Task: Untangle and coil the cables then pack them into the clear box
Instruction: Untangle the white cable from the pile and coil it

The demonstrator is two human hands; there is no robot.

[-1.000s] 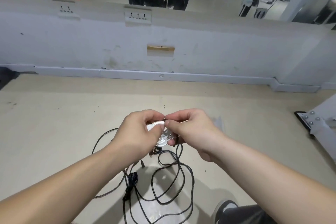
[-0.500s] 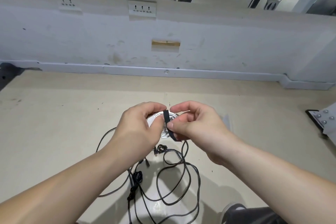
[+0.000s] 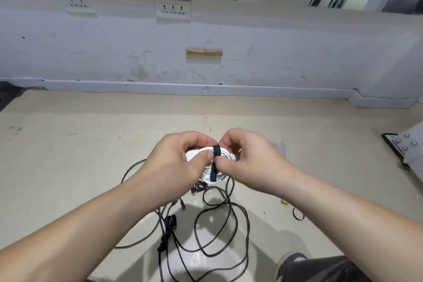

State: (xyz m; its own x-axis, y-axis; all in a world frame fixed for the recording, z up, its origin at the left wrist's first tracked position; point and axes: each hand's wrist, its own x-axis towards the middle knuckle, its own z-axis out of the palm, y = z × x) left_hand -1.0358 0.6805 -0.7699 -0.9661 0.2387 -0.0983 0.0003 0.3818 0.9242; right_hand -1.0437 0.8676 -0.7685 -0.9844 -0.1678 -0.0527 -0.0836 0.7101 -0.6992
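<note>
A coiled white cable [image 3: 207,173] is held above the floor between both hands. My left hand [image 3: 176,162] grips the coil's left side, thumb pressed on its top. My right hand [image 3: 245,158] pinches a black strap [image 3: 215,162] that wraps over the coil and hangs down in front of it. Below the hands, tangled black cables [image 3: 206,224] lie in loose loops on the beige floor, with a knotted bunch [image 3: 168,233] at the lower left. A clear box, faint and mostly hidden, seems to lie behind my right hand [image 3: 281,146].
A grey wall with sockets [image 3: 172,10] and a mirror above it stands ahead. A metal bracket with bolts [image 3: 407,146] juts in at the right. A small black band [image 3: 298,214] lies on the floor at the right. My shoe [image 3: 290,261] shows at the bottom right.
The black strap has come over the top of the white coil and now hangs down its front. Both hands stayed close together on the coil.
</note>
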